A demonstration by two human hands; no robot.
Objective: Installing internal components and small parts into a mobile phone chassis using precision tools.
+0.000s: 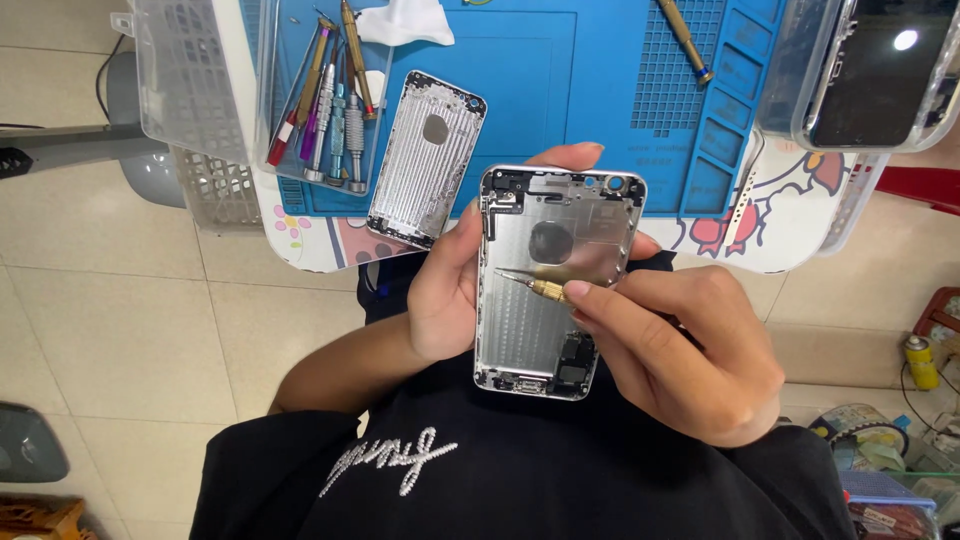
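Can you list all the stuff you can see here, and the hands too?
phone housing: one, silver, held up above the lap.
second phone housing: one, silver, lying on the mat's left part.
brass screwdriver: one, tip on the held housing.
screwdrivers: several, mixed colours, in a clear tray at left.
gold screwdriver: one, on the mat, top right.
work mat: one, blue, on the table.
white cloth: one, top edge.
clear case: one, top right.
left hand: grips the held housing.
right hand: pinches the brass screwdriver.
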